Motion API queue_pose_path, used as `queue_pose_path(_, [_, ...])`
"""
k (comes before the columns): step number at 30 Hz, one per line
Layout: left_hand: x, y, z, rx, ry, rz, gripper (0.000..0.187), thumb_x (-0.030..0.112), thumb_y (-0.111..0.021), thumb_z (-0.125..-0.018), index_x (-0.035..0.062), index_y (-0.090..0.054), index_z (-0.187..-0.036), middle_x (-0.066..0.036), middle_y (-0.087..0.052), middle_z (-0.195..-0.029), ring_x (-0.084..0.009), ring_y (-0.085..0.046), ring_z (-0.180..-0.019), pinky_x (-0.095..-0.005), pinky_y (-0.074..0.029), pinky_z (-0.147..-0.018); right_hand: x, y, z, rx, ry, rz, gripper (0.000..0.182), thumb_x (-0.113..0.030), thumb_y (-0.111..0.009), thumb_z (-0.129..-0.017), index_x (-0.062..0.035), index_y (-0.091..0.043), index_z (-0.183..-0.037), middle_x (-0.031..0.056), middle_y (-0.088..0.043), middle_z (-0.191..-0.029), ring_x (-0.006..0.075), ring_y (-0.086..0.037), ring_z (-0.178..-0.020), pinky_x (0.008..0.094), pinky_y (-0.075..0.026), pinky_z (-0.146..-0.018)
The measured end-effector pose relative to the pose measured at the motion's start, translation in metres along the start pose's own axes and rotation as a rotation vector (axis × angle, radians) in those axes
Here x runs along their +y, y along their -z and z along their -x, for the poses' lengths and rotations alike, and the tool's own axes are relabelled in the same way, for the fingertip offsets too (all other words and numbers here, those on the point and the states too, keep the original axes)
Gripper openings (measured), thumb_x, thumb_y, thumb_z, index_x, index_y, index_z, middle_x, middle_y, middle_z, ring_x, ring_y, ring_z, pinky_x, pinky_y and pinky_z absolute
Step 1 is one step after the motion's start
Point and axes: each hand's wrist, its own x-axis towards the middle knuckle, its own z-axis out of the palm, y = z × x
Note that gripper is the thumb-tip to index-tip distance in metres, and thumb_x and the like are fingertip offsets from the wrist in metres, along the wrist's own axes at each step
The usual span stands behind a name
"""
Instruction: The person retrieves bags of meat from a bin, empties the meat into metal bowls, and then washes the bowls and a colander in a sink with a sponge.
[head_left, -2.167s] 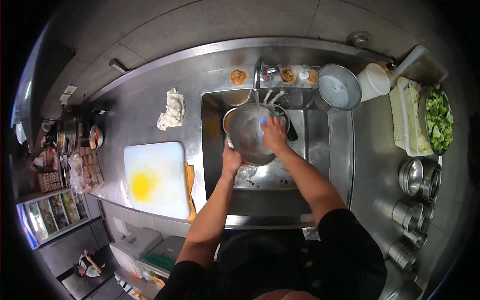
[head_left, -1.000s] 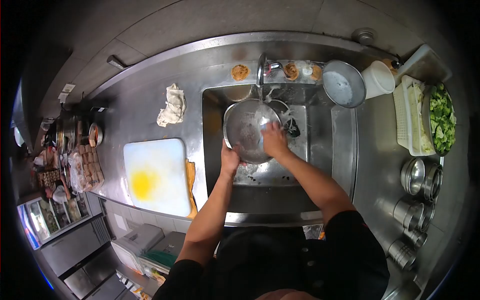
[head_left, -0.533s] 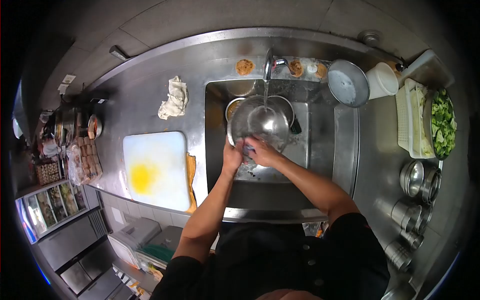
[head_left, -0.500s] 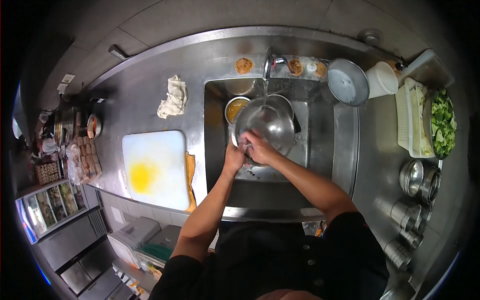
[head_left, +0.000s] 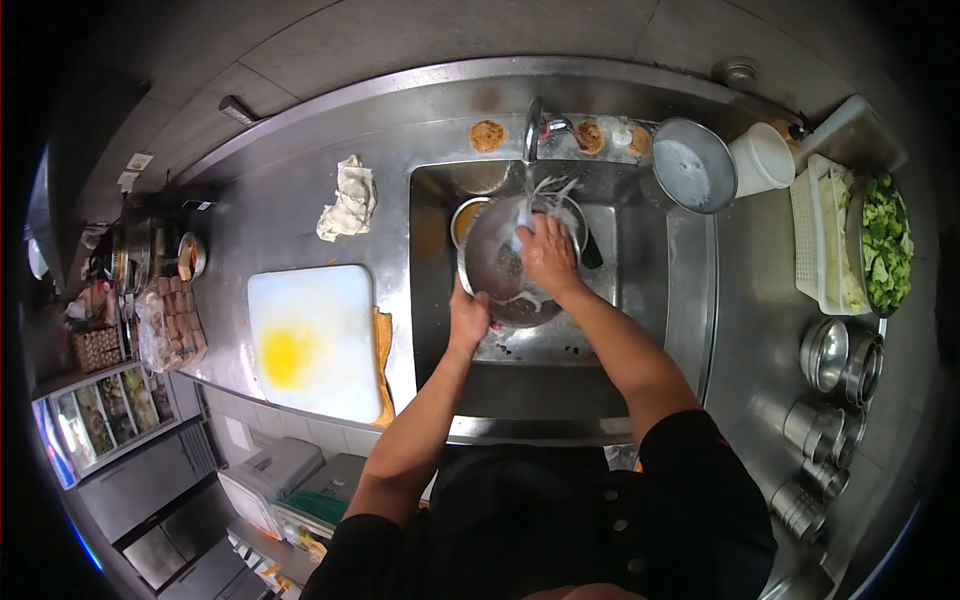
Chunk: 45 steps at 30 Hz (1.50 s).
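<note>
In the sink, my left hand (head_left: 469,318) grips the lower left rim of a round metal bowl (head_left: 490,262), thumb over the edge. My right hand (head_left: 548,252) is inside the bowl near its upper right, under the faucet (head_left: 532,130). Its fingers are pressed together; whatever lies beneath them, perhaps something pale, cannot be made out. Water runs from the faucet and splashes up past the fingers. Beside the bowl on the left, a smaller bowl (head_left: 467,215) with yellow-orange contents is partly covered.
A white cutting board (head_left: 335,345) with a yellow stain and a crumpled cloth (head_left: 350,200) lie on the left counter. A metal basin (head_left: 693,165), a white bucket (head_left: 762,157) and a basket (head_left: 808,240) stand to the right. Chopped greens (head_left: 885,245) fill a container at the far right.
My right hand has moved up and right inside the bowl, away from my left hand. Water now splashes around it. My left hand remains at the lower left rim.
</note>
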Motion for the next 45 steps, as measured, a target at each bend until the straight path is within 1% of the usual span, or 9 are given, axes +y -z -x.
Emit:
queue_pose_path(5, [0.018,0.016,-0.015,-0.133,0.308,-0.001,0.051,-0.001,-0.05,-0.088,0.0033,-0.049,-0.139,-0.017,-0.068,-0.099,-0.0233,-0.067,-0.065,-0.0328,-0.054,-0.04,-0.052,0.022,0.024,-0.205,0.079,-0.698,0.026,-0.005,-0.06,-0.088,-0.0136,-0.066,-0.111,0.0142,-0.057,-0.12,0.0357,-0.055,-0.12,0.0495,-0.047,-0.099])
queue_pose_path(10, [0.039,0.019,-0.012,-0.264,0.482,0.058,0.055,-0.002,-0.054,-0.087,0.0039,-0.049,-0.141,-0.014,-0.067,-0.097,-0.0193,-0.065,-0.06,-0.0306,-0.058,-0.04,0.004,0.024,-0.049,0.367,0.622,-0.03,0.014,-0.023,-0.064,-0.09,-0.0189,-0.067,-0.103,0.0074,-0.058,-0.12,0.0299,-0.058,-0.113,0.0468,-0.052,-0.092])
queue_pose_path(16, [0.05,0.031,-0.029,-0.057,0.236,0.037,0.063,-0.002,-0.05,-0.088,0.0053,-0.04,-0.15,-0.015,-0.068,-0.101,-0.0181,-0.064,-0.06,-0.0288,-0.055,-0.038,0.009,0.008,-0.006,-0.059,0.247,0.174,0.013,-0.021,-0.069,-0.087,-0.0159,-0.07,-0.1,0.0124,-0.063,-0.114,0.033,-0.06,-0.112,0.0467,-0.05,-0.096])
queue_pose_path(19, [0.028,0.016,-0.026,-0.042,0.206,0.111,0.055,0.001,-0.051,-0.088,0.0053,-0.048,-0.143,-0.013,-0.067,-0.095,-0.0181,-0.063,-0.059,-0.0297,-0.051,-0.036,-0.047,0.014,0.008,-0.348,0.048,-0.697,0.026,-0.015,-0.07,-0.082,-0.0104,-0.067,-0.107,0.0157,-0.059,-0.115,0.0406,-0.054,-0.123,0.0483,-0.047,-0.102])
queue_pose_path(25, [0.069,0.0,-0.046,-0.198,0.248,-0.119,0.057,0.007,-0.055,-0.089,0.0049,-0.047,-0.145,-0.02,-0.07,-0.1,-0.0287,-0.07,-0.061,-0.0384,-0.058,-0.046,0.014,0.006,-0.046,-0.005,-0.025,-0.008,0.029,-0.023,-0.065,-0.087,-0.0142,-0.064,-0.115,0.0154,-0.057,-0.126,0.0406,-0.053,-0.119,0.0555,-0.043,-0.102])
queue_pose_path(29, [0.059,-0.053,-0.109,-0.171,-0.294,-0.726,0.057,0.011,-0.057,-0.087,0.0036,-0.051,-0.143,-0.035,-0.069,-0.109,-0.0411,-0.072,-0.101,-0.0487,-0.055,-0.096,0.005,-0.08,0.012,0.017,-0.439,-0.814,0.041,-0.018,-0.07,-0.084,-0.0037,-0.06,-0.122,0.0233,-0.058,-0.129,0.0432,-0.053,-0.124,0.049,-0.043,-0.106])
queue_pose_path(39, [0.096,-0.113,-0.209,-0.74,-0.579,-1.51,0.061,0.058,-0.065,-0.093,-0.0013,-0.075,-0.103,-0.028,-0.071,-0.111,-0.0391,-0.069,-0.11,-0.0469,-0.053,-0.094,0.062,0.119,0.018,-0.104,-0.667,-1.257,0.044,-0.013,-0.085,-0.077,0.0029,-0.067,-0.113,0.0104,-0.074,-0.099,0.0166,-0.068,-0.088,0.0346,-0.054,-0.082])
queue_pose_path(41, [0.126,-0.099,-0.176,-0.86,-0.163,-1.157,0.063,0.059,-0.059,-0.097,-0.0015,-0.076,-0.092,-0.027,-0.071,-0.108,-0.0397,-0.069,-0.104,-0.0491,-0.052,-0.091,0.104,0.098,0.0,0.011,-0.581,-1.089,0.037,-0.012,-0.086,-0.077,0.002,-0.067,-0.104,0.008,-0.073,-0.096,0.0159,-0.068,-0.087,0.0361,-0.054,-0.077])
queue_pose_path(45, [0.098,-0.082,-0.152,-0.605,-0.126,-0.752,0.048,0.04,-0.055,-0.106,-0.0047,-0.071,-0.098,-0.022,-0.071,-0.091,-0.0291,-0.067,-0.089,-0.0434,-0.052,-0.083,0.018,0.08,-0.016,0.525,-0.281,-0.373,0.046,-0.034,-0.074,-0.088,0.0032,-0.056,-0.108,0.0278,-0.056,-0.116,0.0471,-0.054,-0.11,0.054,-0.043,-0.098])
